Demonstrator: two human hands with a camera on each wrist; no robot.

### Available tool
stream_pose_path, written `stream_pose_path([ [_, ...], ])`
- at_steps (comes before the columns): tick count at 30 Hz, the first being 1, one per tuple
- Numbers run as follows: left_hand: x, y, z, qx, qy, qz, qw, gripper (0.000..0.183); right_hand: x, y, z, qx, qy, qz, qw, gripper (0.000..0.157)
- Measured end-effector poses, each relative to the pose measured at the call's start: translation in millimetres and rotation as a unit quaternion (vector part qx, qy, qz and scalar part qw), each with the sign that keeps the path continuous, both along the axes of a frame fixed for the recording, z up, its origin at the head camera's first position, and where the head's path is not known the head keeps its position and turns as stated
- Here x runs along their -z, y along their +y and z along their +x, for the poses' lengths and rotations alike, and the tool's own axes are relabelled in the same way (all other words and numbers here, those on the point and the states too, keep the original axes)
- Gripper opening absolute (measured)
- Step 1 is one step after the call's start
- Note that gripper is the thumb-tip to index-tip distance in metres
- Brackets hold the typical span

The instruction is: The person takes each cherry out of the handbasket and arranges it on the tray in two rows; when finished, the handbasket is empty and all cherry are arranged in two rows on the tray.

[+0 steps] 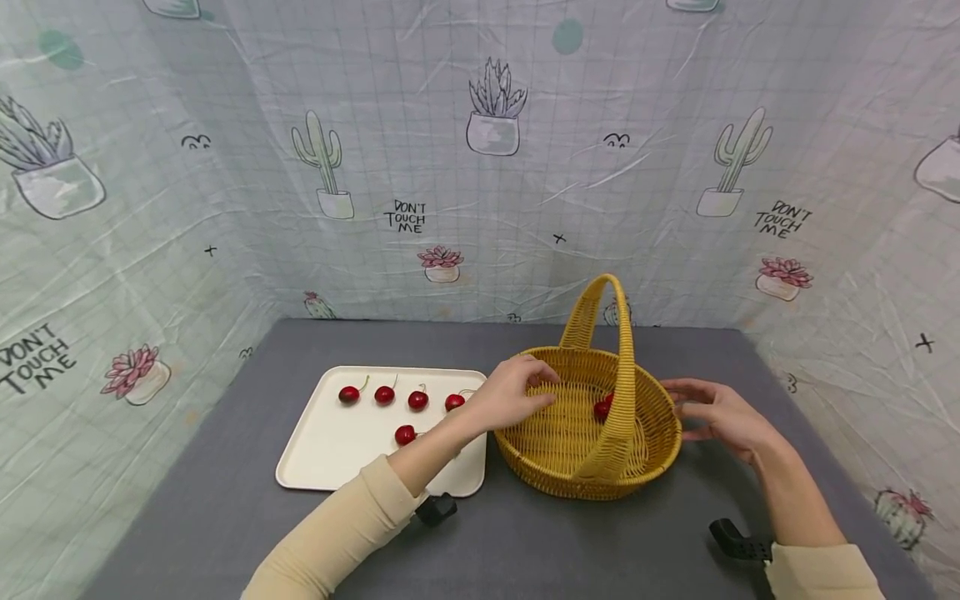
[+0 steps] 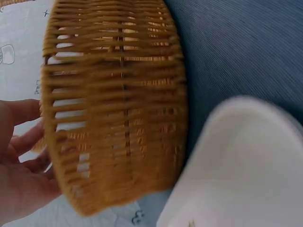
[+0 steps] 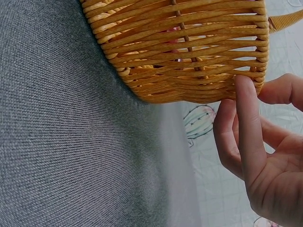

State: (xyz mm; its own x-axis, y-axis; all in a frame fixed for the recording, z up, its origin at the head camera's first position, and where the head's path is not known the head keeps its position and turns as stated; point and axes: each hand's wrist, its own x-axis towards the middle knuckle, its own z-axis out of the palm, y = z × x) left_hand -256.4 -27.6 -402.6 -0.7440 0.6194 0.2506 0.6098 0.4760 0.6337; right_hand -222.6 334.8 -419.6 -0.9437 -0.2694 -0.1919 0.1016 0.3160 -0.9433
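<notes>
A yellow woven basket point(image 1: 543, 471) with a tall arched handle point(image 1: 626, 367) stands right of a white tray point(image 1: 322, 450). Red cherries point(image 1: 602, 410) lie inside it, partly hidden by the handle. My left hand point(image 1: 510, 393) is at the basket's left rim, fingers loosely bent, nothing held in them. The left wrist view shows that hand point(image 2: 23, 182) beside the rim. On the far side, my right hand point(image 1: 723, 417) touches the outer wall near the rim with its fingertips point(image 3: 246, 87). Several stemmed cherries point(image 1: 417, 400) rest on the tray, partly behind my left forearm.
A dark grey cloth point(image 1: 525, 550) covers the table. Behind and at both sides hangs a pale curtain point(image 1: 555, 183) printed with potted plants. Black wrist mounts point(image 1: 435, 508) stick out under both forearms.
</notes>
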Motion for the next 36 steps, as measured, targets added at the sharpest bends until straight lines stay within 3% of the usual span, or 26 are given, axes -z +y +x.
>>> stream_pose_path([
  [11, 13.6, 45.4, -16.5, 0.040, -0.048, -0.046, 0.9970, 0.035, -1.5, 0.8, -1.0, 0.001, 0.004, 0.003, 1.000, 0.063],
  [18, 18.3, 66.2, -21.9, 0.038, -0.095, -0.087, 0.9909, 0.038, -1.5, 0.4, -1.2, -0.001, 0.007, 0.004, 1.000, 0.063],
  [27, 26.3, 85.8, -32.5, 0.037, -0.091, -0.117, 0.9883, 0.037, 1.1, 0.8, -1.0, -0.001, 0.006, 0.001, 1.000, 0.063],
  [32, 29.1, 90.2, -38.2, 0.065, -0.097, -0.111, 0.9870, 0.034, 2.2, -0.2, -1.2, 0.001, 0.004, 0.003, 1.000, 0.063],
  [36, 31.8, 90.1, -40.1, 0.075, -0.100, -0.134, 0.9831, 0.035, 2.6, -1.2, -1.9, 0.002, 0.004, 0.006, 1.000, 0.064],
])
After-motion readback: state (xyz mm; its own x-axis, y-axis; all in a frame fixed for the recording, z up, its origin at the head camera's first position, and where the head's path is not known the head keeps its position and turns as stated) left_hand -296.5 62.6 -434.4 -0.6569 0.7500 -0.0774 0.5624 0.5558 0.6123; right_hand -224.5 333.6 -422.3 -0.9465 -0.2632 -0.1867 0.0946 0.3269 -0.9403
